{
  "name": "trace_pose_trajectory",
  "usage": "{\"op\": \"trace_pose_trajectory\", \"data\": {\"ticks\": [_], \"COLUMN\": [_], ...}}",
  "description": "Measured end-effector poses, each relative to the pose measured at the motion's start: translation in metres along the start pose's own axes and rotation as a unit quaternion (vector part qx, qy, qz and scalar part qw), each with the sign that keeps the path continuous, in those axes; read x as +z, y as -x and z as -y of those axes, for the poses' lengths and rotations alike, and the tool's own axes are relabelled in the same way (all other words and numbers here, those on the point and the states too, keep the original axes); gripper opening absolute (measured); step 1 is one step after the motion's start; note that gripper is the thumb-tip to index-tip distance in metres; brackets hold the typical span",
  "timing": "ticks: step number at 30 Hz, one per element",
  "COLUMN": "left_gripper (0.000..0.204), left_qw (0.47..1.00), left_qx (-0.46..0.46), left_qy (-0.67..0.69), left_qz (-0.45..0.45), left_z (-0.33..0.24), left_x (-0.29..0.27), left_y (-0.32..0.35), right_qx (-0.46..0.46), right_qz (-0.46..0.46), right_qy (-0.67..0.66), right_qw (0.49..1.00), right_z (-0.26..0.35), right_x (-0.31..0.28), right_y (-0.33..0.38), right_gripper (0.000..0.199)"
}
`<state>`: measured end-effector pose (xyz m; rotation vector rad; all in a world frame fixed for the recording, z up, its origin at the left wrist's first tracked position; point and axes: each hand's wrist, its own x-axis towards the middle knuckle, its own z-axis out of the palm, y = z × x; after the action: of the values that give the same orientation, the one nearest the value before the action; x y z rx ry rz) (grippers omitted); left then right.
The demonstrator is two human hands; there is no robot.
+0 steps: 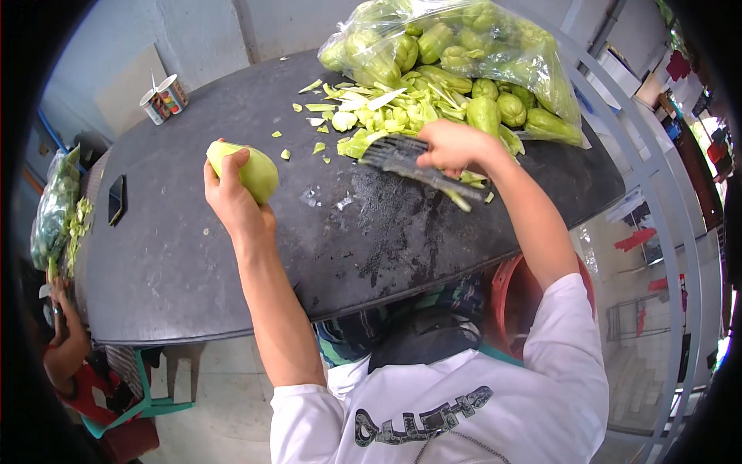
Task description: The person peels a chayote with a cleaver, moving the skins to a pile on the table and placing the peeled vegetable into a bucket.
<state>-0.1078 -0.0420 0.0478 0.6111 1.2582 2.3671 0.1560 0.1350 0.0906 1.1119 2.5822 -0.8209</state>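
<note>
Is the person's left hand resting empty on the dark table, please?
No, the left hand grips a peeled pale-green chayote and holds it above the dark table.

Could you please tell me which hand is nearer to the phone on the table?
Left. The left hand, holding a peeled squash, is just right of the phone; the right hand is far across the table.
</note>
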Motion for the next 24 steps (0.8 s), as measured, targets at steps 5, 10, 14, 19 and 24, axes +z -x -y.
{"op": "trace_pose_trajectory", "data": {"ticks": [5, 10, 14, 19, 24], "left_gripper": [0.047, 0.049, 0.049, 0.041, 0.036], "left_qw": [1.000, 1.000, 0.999, 0.999, 0.973], "left_qx": [-0.012, -0.029, -0.038, -0.025, -0.198], "left_qy": [-0.004, -0.007, -0.015, -0.035, 0.114], "left_qz": [-0.007, 0.006, 0.014, 0.024, 0.040], "left_z": [-0.008, -0.011, -0.005, 0.002, 0.005], "left_x": [0.003, 0.011, 0.010, 0.011, 0.022], "left_y": [0.007, 0.013, 0.011, 0.007, 0.018], "right_qx": [0.008, -0.065, -0.059, 0.009, -0.042], "right_qz": [-0.062, 0.039, 0.074, -0.005, -0.146], "right_qy": [0.007, -0.093, -0.066, -0.099, -0.126], "right_qw": [0.998, 0.993, 0.993, 0.995, 0.980], "right_z": [-0.006, 0.003, 0.005, -0.029, -0.014], "right_x": [-0.017, -0.006, 0.002, -0.005, -0.005], "right_y": [0.005, 0.017, 0.012, -0.006, 0.017], "right_gripper": [0.021, 0.022, 0.023, 0.021, 0.021]}}
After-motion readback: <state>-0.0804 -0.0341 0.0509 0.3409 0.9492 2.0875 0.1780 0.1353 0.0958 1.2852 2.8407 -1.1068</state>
